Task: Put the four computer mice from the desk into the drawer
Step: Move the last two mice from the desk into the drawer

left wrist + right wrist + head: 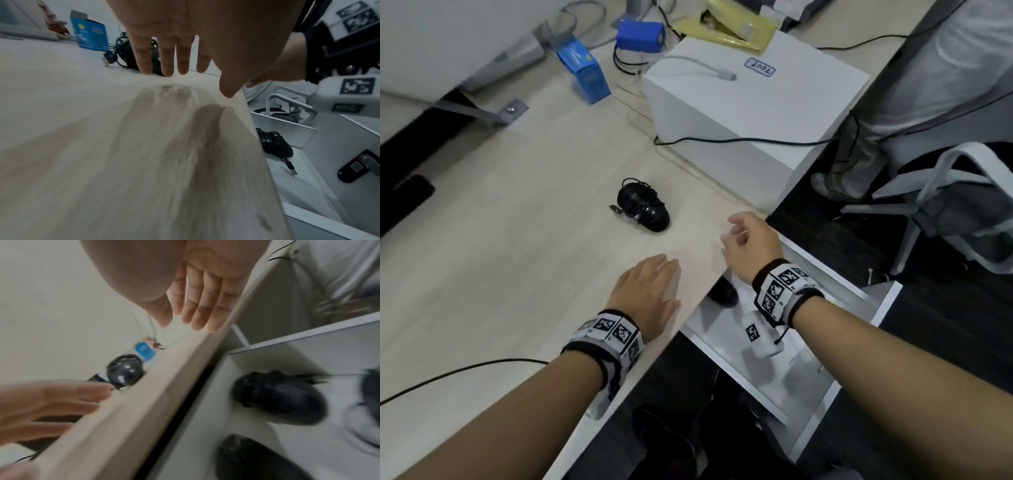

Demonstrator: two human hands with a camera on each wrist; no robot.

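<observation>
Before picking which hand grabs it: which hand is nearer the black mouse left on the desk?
Right, narrowly. The right hand hovers just right of the mouse; the left hand lies flat on the desk, nearer the person.

Left hand (185, 32) flat above desk (82, 146); mouse (275, 144) in drawer (308, 186).

You've got a white box (753, 102) w/ a blue-edged label at 1 o'clock, white cable end lying on top. Yellow packet (726, 29) at 12, touching its far edge. Two blue boxes: upright carton (585, 73) at 11, darker one (642, 34) just beside it. Grey chair (941, 202) at 3.
</observation>
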